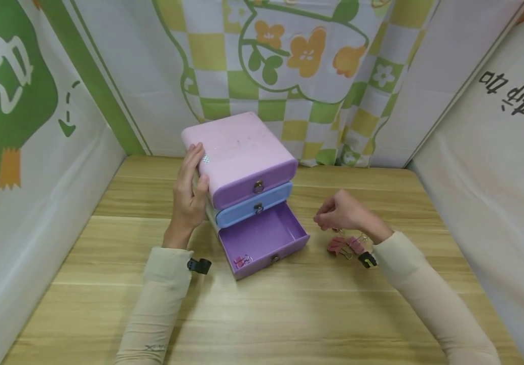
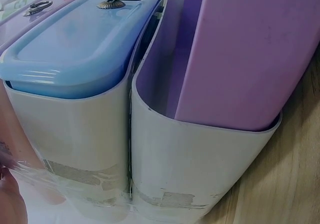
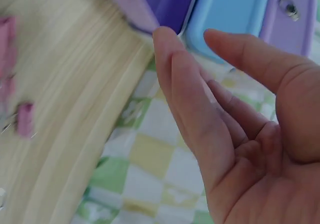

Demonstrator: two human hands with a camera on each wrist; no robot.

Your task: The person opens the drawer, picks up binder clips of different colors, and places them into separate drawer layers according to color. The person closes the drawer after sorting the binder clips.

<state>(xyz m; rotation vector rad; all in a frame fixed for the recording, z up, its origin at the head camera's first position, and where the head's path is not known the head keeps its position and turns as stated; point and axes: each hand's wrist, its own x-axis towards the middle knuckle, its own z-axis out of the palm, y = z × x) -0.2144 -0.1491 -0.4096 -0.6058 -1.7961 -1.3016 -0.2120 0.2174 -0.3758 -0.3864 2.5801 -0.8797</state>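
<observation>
A small three-tier drawer unit with a pink top (image 1: 244, 147) stands on the table, its bottom purple drawer (image 1: 266, 228) pulled out. One pink binder clip (image 1: 242, 261) lies in that drawer's front left corner. My left hand (image 1: 189, 195) rests against the unit's left side, fingertips over the top edge; only part of it enters the left wrist view. To the right of the drawer, my right hand (image 1: 341, 210) hovers by several pink binder clips (image 1: 356, 245). In the right wrist view its thumb and fingers (image 3: 192, 101) stand apart with nothing between them.
The blue middle drawer (image 1: 255, 205) and the purple top drawer (image 1: 244, 190) are closed, each with a metal ring pull. A checked curtain (image 1: 298, 116) hangs behind the wooden table (image 1: 262, 319). Printed white cloth walls stand on both sides.
</observation>
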